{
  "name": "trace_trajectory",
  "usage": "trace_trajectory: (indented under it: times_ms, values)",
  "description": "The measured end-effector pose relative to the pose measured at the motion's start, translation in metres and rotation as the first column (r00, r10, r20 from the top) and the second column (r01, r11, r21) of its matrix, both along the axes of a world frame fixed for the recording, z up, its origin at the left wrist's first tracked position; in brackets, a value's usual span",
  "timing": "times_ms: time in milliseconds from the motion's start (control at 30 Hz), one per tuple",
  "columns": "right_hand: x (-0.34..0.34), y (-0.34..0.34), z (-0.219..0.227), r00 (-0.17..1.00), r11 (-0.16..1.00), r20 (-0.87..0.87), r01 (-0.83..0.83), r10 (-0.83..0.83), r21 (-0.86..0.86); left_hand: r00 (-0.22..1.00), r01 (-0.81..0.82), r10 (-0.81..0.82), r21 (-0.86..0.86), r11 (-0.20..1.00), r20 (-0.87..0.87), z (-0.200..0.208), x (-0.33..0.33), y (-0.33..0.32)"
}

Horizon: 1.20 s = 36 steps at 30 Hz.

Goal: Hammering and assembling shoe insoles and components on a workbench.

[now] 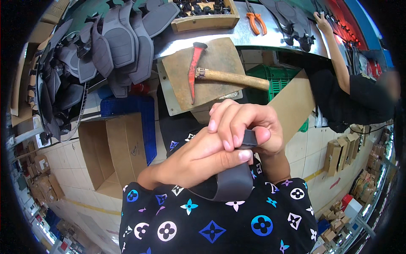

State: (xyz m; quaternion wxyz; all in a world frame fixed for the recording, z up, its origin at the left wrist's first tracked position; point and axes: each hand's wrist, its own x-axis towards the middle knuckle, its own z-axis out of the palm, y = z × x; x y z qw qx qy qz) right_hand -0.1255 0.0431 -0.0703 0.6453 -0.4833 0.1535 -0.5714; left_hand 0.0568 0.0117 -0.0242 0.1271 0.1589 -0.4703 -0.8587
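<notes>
Close to my chest, both hands grip a dark grey, bent, strap-like piece (235, 184). A curved loop of it hangs below my fingers, and its small black end (248, 139) shows between them. My left hand (198, 158) is closed round the piece, with the thumb laid along it. Over it comes my right hand (249, 122), its fingers curled and its thumb at the black end. Much of the piece is hidden by my fingers. Beyond my hands, a hammer (228, 78) with a red head and wooden handle lies on a worn brown board (177, 63).
Grey sole-shaped pieces (120, 38) are heaped at the left. A wooden tray (206, 23) of small black parts and orange-handled pliers (256, 23) rest on the metal bench. An open carton (131, 148) stands below left. Another person's arm (338, 55) reaches in at the right.
</notes>
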Motion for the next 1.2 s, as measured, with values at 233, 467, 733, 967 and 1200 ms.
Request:
trace_trajectory:
  times_ms: [233, 467, 733, 967, 1200]
  values:
    - [0.001, 0.004, 0.013, 0.983, 0.995, -0.156, 0.104, -0.100, 0.015, 0.999, 0.042, -0.041, 0.190, 0.981, -0.011, 0.002, 0.005, 0.001]
    - [-0.013, 0.015, 0.019, 0.671, 0.944, -0.666, 0.262, -0.326, -0.199, 0.988, -0.024, 0.065, -0.270, 0.963, 0.144, -0.012, -0.006, -0.005]
    - [-0.064, 0.007, 0.020, 0.188, 0.512, -0.530, 0.644, -0.827, -0.569, 0.988, -0.016, 0.057, -0.282, 0.959, 0.140, -0.026, -0.012, -0.028]
    - [-0.087, -0.015, 0.006, 0.189, 0.617, -0.635, 0.550, -0.749, -0.563, 0.735, -0.366, 0.659, -0.725, 0.583, 0.159, -0.005, 0.043, -0.088]
    - [-0.222, -0.072, -0.040, -0.354, -0.014, -0.483, 0.817, -0.800, -0.576, 0.103, 0.022, 0.976, -0.981, 0.191, 0.192, -0.009, 0.138, -0.227]
